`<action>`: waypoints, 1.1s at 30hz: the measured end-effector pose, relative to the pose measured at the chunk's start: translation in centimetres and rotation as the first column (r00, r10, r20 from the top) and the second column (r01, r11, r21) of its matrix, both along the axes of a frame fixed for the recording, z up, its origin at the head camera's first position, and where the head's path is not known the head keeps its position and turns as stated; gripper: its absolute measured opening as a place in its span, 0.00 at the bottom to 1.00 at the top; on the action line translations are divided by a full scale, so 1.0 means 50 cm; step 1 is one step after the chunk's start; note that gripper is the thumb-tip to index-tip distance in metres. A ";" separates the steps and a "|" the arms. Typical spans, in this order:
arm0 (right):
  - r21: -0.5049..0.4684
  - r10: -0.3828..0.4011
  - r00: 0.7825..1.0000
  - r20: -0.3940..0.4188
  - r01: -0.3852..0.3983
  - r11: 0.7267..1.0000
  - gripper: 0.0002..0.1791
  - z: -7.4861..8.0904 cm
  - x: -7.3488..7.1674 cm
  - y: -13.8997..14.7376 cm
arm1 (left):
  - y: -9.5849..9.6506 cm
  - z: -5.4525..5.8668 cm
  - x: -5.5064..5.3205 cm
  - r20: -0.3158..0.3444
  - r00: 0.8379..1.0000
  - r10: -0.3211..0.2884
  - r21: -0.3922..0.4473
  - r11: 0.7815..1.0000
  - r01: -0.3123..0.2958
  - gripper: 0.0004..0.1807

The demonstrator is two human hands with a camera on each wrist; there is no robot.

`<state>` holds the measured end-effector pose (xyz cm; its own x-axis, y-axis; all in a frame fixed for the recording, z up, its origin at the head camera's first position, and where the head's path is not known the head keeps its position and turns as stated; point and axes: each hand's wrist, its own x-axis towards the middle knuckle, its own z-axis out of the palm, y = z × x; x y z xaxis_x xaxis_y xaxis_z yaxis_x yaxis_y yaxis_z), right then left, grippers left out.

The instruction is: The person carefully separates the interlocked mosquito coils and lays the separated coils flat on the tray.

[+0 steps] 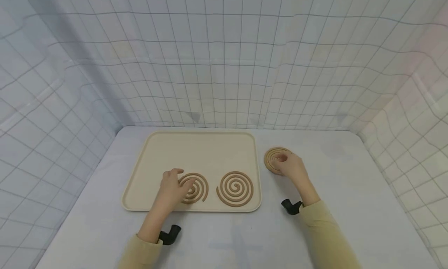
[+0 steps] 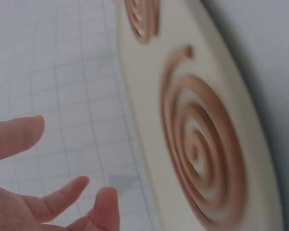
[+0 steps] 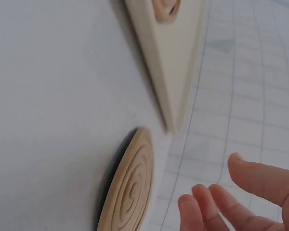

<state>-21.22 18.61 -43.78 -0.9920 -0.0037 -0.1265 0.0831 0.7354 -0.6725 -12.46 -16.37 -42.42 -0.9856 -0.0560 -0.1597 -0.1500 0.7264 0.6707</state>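
Two brown mosquito coils lie on a cream tray (image 1: 189, 148): a left coil (image 1: 199, 179) and a right coil (image 1: 236, 188), each a single spiral with gaps between its turns. Over the left coil hovers my left hand (image 1: 171, 189), thumb and fingers spread and holding nothing; it hides part of that spiral. On the table to the tray's right lies a tightly wound mosquito coil (image 1: 269, 160), its turns close together. My right hand (image 1: 292, 167) is above it, covering its right side; in the right wrist view the bent fingers (image 3: 190, 211) and thumb stand apart with nothing between them.
The tray has a raised rim (image 1: 259, 175) and sits on a white table (image 1: 329, 171). Grid-lined white sheeting (image 1: 224, 66) rises at the back and both sides. Black wrist-worn devices (image 1: 170, 234) project below each wrist, close over the table.
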 end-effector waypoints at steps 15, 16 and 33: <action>0.101 0.130 0.991 -0.012 -0.128 0.987 0.23 -0.062 -0.102 0.100 | 0.358 -0.050 -0.063 0.145 0.949 -0.278 0.653 0.748 0.119 0.26; 0.109 0.135 0.991 -0.014 -0.133 0.985 0.24 -0.064 -0.104 0.099 | 0.373 -0.056 -0.067 0.170 0.949 -0.264 0.665 0.742 0.087 0.27; 0.173 0.081 0.996 -0.037 -0.073 0.982 0.24 -0.060 -0.089 0.091 | 0.448 -0.110 -0.114 0.272 0.931 -0.243 0.905 0.395 -0.161 0.47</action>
<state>-25.67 23.15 -46.80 -0.9942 -0.0621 -0.0880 -0.0051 0.8432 -0.5376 -18.16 6.02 -47.93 -0.8566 0.3587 -0.3710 -0.4760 -0.2713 0.8366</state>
